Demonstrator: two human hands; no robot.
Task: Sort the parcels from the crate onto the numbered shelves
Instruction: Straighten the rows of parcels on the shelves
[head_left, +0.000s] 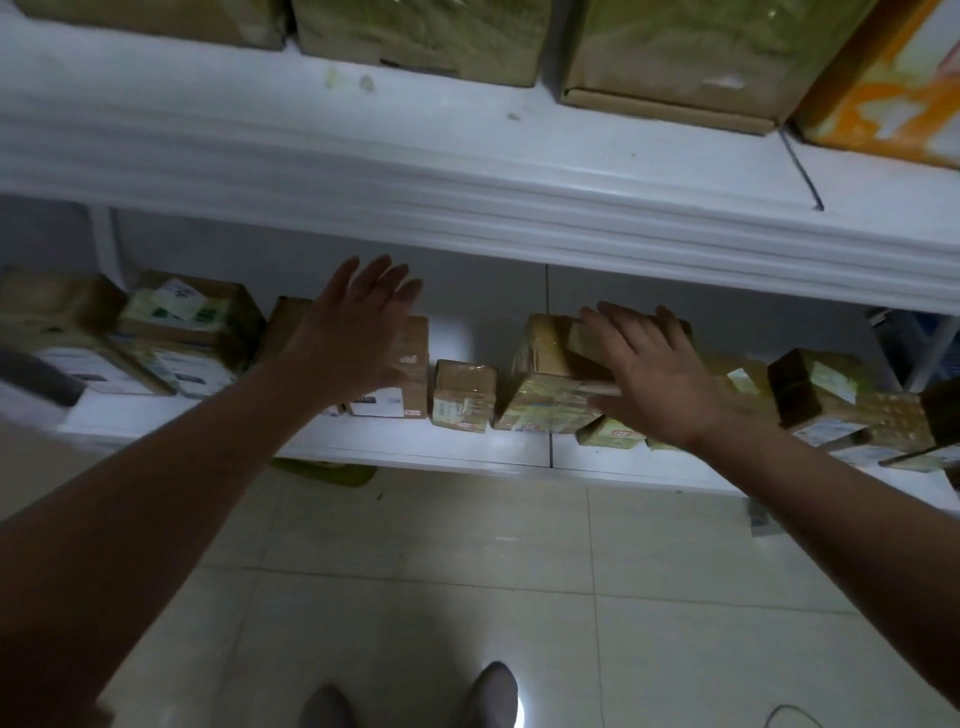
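Note:
Both arms reach toward the lower white shelf (452, 457), where several taped cardboard parcels stand in a row. My left hand (358, 327) hovers with straight, spread fingers in front of a tall brown parcel (413, 374) and holds nothing. My right hand (654, 374) lies flat, fingers spread, on a small brown box (587, 343) that sits tilted on top of a larger taped parcel (545, 395). A small cube parcel (462, 395) stands between the two hands.
The upper white shelf (467, 171) carries large cardboard boxes (415, 36) and an orange-and-white box (893, 78). More parcels (182, 332) crowd the lower shelf's left end, and others (831, 400) its right end. Pale floor tiles (467, 571) and my shoes (493, 691) lie below.

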